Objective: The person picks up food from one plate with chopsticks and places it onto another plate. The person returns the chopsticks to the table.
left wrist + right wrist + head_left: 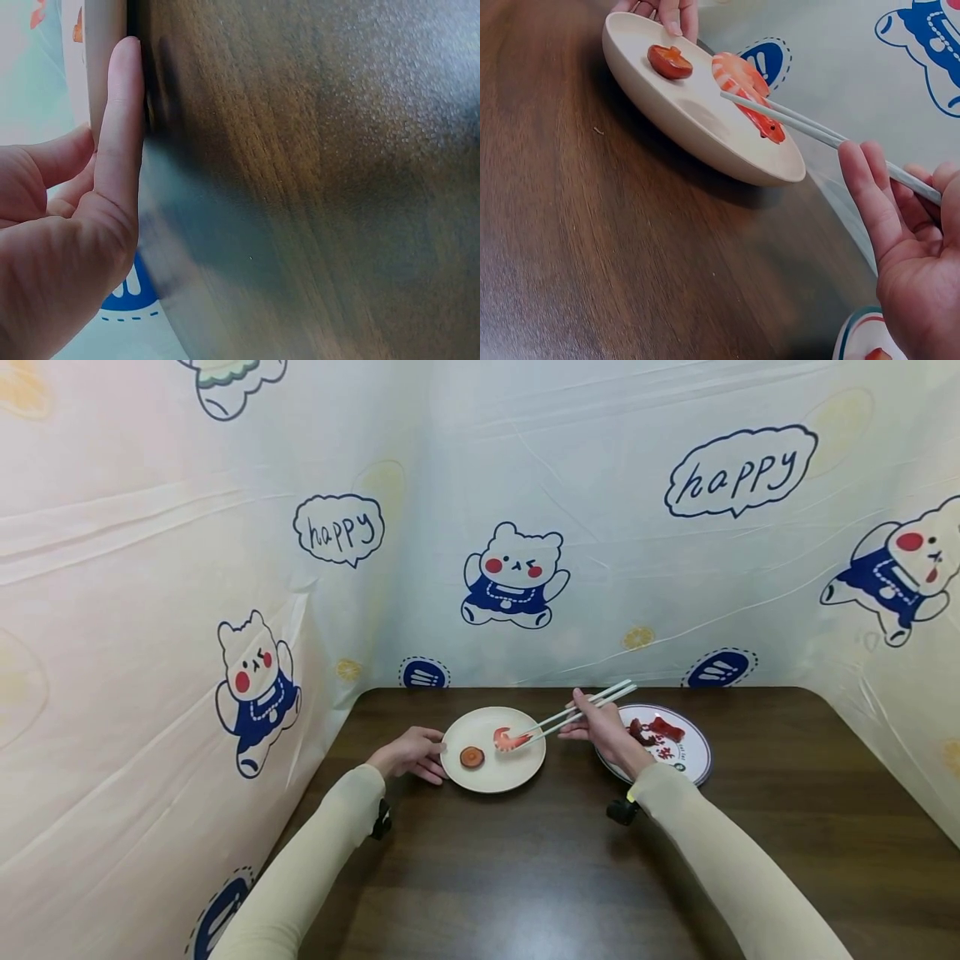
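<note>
In the head view my left hand [412, 753] holds the left rim of a cream plate [491, 779]; the left wrist view shows thumb and fingers at its edge. My right hand [606, 731] grips pale chopsticks [588, 705], their tips at an orange-red shrimp [503, 740] over the plate's right half. A shadow lies on the plate beside the shrimp [739, 73] in the right wrist view. Left of it sits a round brown food piece [472, 757], seen also as a reddish-brown piece [670, 62] from the right wrist.
A white plate with a dark rim [703, 758] stands at the right, partly behind my right hand and wrist, holding dark red food pieces [666, 729]. Behind the brown wooden table [480, 877] hangs a printed curtain [600, 577], which also runs along both sides.
</note>
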`<state>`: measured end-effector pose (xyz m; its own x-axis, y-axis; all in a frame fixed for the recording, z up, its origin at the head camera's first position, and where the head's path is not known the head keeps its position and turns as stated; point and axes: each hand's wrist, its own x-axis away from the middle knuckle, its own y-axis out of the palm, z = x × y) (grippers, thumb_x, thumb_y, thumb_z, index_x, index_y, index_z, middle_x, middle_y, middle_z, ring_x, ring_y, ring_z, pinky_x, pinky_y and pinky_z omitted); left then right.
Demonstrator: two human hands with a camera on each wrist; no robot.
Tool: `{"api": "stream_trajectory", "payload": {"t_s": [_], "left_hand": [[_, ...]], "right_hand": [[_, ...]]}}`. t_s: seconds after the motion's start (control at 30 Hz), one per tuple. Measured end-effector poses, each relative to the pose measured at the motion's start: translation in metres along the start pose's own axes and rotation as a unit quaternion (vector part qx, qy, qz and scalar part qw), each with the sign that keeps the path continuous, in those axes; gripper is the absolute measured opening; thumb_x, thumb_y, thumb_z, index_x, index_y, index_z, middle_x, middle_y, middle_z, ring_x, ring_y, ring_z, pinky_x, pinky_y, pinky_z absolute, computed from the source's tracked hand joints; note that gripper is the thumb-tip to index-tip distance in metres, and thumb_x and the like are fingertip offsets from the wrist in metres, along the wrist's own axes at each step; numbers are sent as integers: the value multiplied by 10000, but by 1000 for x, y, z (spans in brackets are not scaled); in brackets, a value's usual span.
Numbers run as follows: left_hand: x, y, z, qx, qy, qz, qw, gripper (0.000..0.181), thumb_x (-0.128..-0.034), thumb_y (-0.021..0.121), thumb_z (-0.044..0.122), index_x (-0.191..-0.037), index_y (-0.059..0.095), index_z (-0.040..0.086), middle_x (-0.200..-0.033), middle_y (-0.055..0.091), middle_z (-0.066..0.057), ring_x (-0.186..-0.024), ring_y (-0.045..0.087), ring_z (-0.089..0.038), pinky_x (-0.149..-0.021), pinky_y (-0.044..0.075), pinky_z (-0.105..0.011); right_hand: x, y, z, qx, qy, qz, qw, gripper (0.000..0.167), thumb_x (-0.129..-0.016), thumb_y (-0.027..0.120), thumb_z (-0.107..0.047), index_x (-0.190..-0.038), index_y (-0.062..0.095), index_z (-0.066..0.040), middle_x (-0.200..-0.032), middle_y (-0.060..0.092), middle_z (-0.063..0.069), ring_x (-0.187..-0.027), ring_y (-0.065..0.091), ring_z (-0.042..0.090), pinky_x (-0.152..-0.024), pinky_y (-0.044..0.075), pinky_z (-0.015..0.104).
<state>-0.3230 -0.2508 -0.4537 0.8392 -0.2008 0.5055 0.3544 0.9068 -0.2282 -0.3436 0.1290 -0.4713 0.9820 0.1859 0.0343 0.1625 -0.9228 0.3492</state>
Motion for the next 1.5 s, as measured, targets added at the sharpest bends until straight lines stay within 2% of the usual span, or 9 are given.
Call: {"api": "stream_trajectory", "payload": {"t_s": [0.17, 0.4, 0.7, 0.9, 1.1, 1.5], "left_hand": [[0, 0, 0, -32, 15, 19, 10000, 449, -1128, 485, 93, -1556, 417, -25, -1048, 698, -250, -785, 761, -287, -742, 669, -445], [1, 0, 0, -51, 24, 9, 10000, 437, -1128, 485, 94, -1545, 433, -27, -1041, 692, -245, -778, 759, -281, -743, 669, -444], [2, 2, 3, -8, 22, -4, 10000, 443, -1123, 501, 97, -1546, 437, -20, -1026, 701, -243, -773, 762, -281, -738, 670, -439], [-1, 3, 3, -1, 38, 0, 10000, 450, -1123, 507, 100, -1551, 436, -17, -1041, 699, -250, -786, 765, -289, -742, 668, -447], [-1, 3, 3, -4, 36, 6, 10000, 452, -1124, 503, 100, -1554, 431, -18, -1050, 698, -253, -790, 766, -292, -743, 668, -446], [-2, -5, -1, 405, -102, -243, 9988, 501, -1121, 515, 106, -1590, 387, -17, -1040, 723, -249, -801, 771, -295, -753, 668, -444]], "right_hand": [[-2, 4, 3, -104, -8, 40, 9999, 396, -1120, 537, -307, -1113, 550, 89, -875, 668, 209, -665, 733, 238, -753, 669, 448], [-5, 12, 6, -29, 51, 134, 9999, 423, -1124, 530, -304, -1153, 540, 118, -811, 694, 146, -645, 736, 223, -742, 670, 434], [-9, 22, 8, -35, -28, 171, 9998, 406, -1121, 535, -304, -1127, 552, 101, -845, 711, 208, -642, 740, 221, -721, 670, 410], [-10, 30, 9, -55, -42, 261, 9996, 420, -1121, 536, -305, -1141, 547, 114, -810, 711, 184, -633, 739, 215, -700, 669, 392], [-10, 37, 11, -100, -45, 371, 9993, 407, -1120, 541, -302, -1126, 553, 106, -883, 701, 285, -613, 733, 223, -684, 670, 403], [-10, 41, 18, -96, 86, 530, 9985, 415, -1112, 554, -318, -1133, 557, 97, -863, 716, 261, -628, 740, 234, -687, 669, 399]]}}
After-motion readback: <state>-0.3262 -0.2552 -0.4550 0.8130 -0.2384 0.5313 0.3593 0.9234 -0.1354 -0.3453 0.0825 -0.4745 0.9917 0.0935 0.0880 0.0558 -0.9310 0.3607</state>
